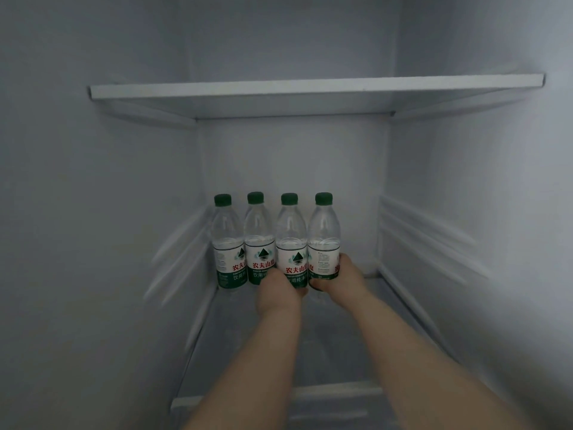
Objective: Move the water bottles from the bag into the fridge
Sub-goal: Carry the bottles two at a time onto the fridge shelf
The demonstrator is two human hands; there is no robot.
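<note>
Four water bottles (228,243) stand upright in one row at the back of the fridge shelf (356,336), touching, probably to save room. The left hand (279,290) grips the third bottle (291,240) low and the right hand (338,274) grips the fourth bottle (324,237) — I think to line them up.

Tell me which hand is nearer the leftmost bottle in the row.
Left. The left hand holds the third bottle, two places right of the leftmost bottle; the right hand holds the rightmost bottle, at the row's far end.
</note>
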